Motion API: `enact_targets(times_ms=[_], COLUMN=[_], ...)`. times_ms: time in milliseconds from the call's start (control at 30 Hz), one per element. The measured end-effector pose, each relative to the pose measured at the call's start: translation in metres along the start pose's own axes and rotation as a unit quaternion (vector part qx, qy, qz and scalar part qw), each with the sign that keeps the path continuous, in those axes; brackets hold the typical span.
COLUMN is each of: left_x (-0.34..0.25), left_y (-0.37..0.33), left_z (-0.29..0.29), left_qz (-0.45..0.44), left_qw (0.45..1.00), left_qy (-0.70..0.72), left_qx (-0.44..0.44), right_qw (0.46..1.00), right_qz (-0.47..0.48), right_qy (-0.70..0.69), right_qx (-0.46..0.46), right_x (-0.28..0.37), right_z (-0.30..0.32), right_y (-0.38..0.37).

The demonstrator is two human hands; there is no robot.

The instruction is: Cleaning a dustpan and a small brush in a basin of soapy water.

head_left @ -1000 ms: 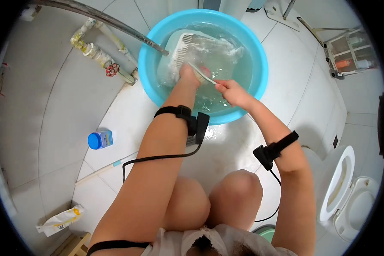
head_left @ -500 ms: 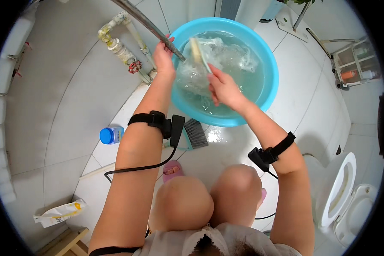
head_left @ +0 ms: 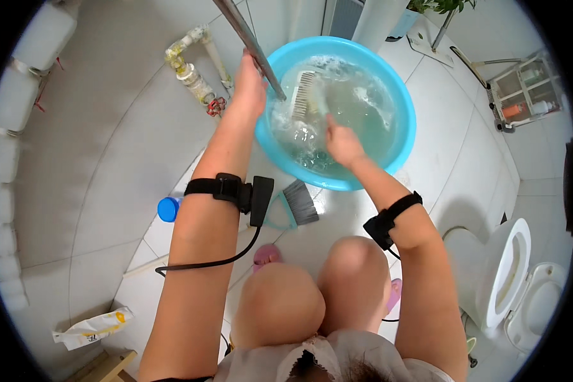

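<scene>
My left hand is closed around a metal pole that slants down into a light blue basin of cloudy, foamy water. A white, ribbed piece with dark slots lies near the pole's lower end, and I cannot tell whether the two are joined. My right hand grips the pale handle of a scrub brush over the water. Motion smears the brush, its cream bristles turned left toward the ribbed piece.
A grey-bristled broom head lies between the basin and my feet. Left are a blue-lidded jar, pipes with a red valve and a white packet. Right stand a toilet and a small rack.
The white ribbed piece now shows above the foam where splashing water hid it. My right hand and the brush have moved a little right and down. My left hand still holds the pole.
</scene>
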State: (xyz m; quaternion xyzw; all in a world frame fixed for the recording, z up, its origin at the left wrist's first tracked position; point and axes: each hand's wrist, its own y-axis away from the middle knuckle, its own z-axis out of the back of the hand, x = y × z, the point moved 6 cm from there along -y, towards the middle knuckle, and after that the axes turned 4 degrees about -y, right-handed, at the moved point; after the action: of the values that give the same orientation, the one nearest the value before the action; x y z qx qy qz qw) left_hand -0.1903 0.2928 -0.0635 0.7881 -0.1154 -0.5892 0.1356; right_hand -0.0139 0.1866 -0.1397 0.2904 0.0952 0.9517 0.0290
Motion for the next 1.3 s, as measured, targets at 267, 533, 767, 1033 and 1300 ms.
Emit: enact_targets(times_ms=[267, 533, 767, 1033, 1300], left_x=[-0.048, -0.089, -0.107, -0.053, -0.023], left_y=[0.007, 0.021, 0.03, 0.019, 0.005], left_z=[-0.02, -0.02, -0.024, -0.013, -0.012], left_qz=[-0.15, -0.131, -0.137, -0.033, -0.012], left_qw=[0.987, 0.983, 0.978, 0.975, 0.988], left_qy=[0.063, 0.126, 0.143, 0.208, 0.152], left_qx=[-0.014, -0.02, 0.059, 0.069, 0.04], right_qw=[0.944, 0.862, 0.902, 0.934, 0.976], right_qz=[-0.148, 0.162, 0.136, 0.208, 0.047], right_qy=[-0.267, -0.48, -0.407, -0.288, -0.176], right_qx=[0.122, 0.026, 0.039, -0.027, 0.117], right_x=[-0.002, 0.182, 0.179, 0.17, 0.093], right_z=[0.017, 0.165, 0.11, 0.108, 0.033], right_y=[0.024, 0.09, 0.065, 0.066, 0.031])
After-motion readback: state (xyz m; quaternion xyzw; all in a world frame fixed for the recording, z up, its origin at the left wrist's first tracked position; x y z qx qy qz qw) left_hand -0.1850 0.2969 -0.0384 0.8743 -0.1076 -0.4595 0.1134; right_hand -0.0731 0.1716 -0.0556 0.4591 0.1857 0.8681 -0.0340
